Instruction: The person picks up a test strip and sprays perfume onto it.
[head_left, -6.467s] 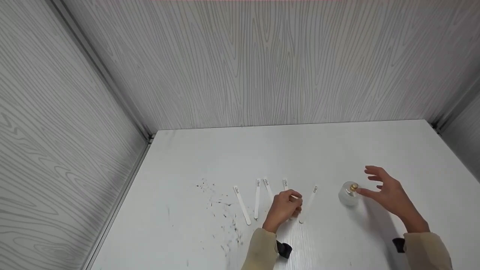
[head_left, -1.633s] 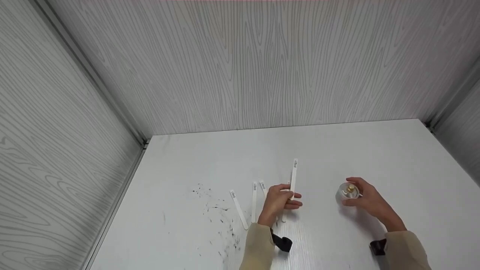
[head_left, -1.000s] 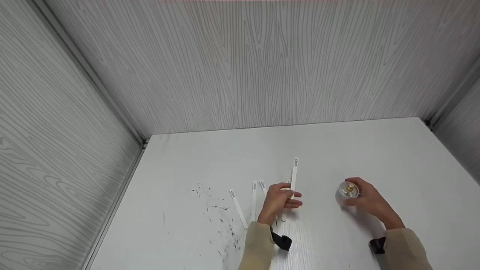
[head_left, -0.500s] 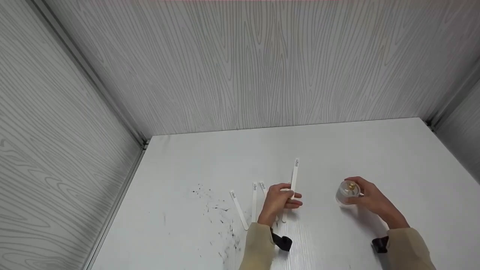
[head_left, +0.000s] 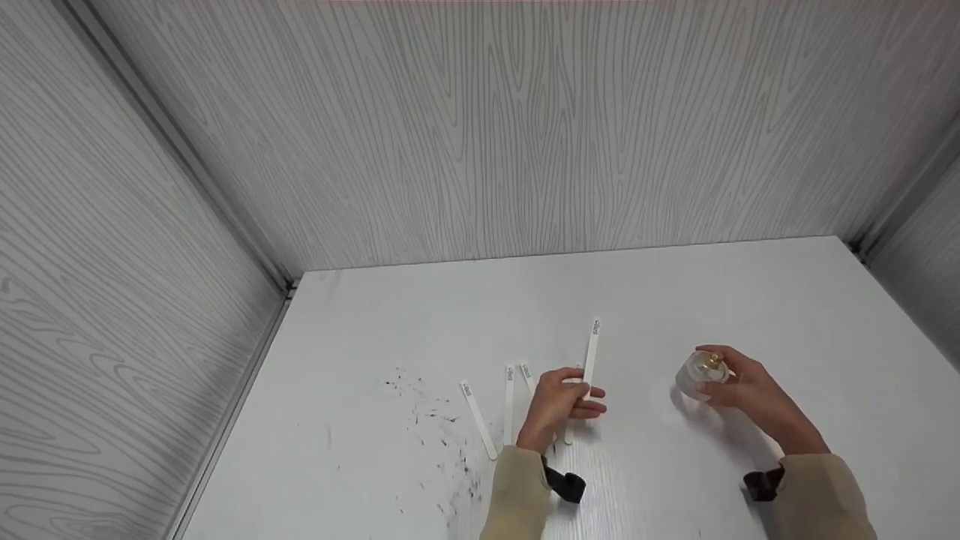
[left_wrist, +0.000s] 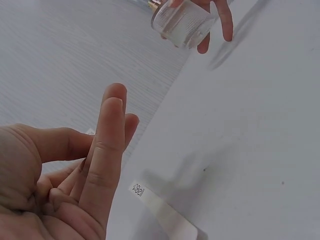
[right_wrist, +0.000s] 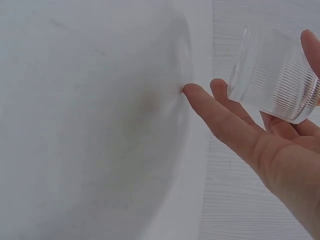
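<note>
My left hand (head_left: 559, 405) pinches a narrow white perfume test strip (head_left: 592, 349) between thumb and fingers. The strip points away from me, its printed end outermost. In the left wrist view the fingers hide nearly all of it. My right hand (head_left: 754, 390) grips a clear ribbed glass perfume bottle (head_left: 691, 377) with a gold spray nozzle (head_left: 715, 360). The bottle is tilted and looks raised off the table, its shadow falling below. In the right wrist view the bottle's base (right_wrist: 245, 65) faces outward, while its nozzle is mostly hidden by the hand.
Several more white strips lie on the white table (head_left: 360, 322), among them a strip at the left (head_left: 478, 420) and an upright one (head_left: 509, 401). My left hand and sleeve partly cover some. Dark specks (head_left: 442, 442) mark the surface. Grey wood-grain panels (head_left: 480, 150) enclose the table.
Since the earliest frame, my left hand has picked up the rightmost strip and my right hand has taken hold of the bottle. In the last half second the bottle rises slightly and tilts rightward.
</note>
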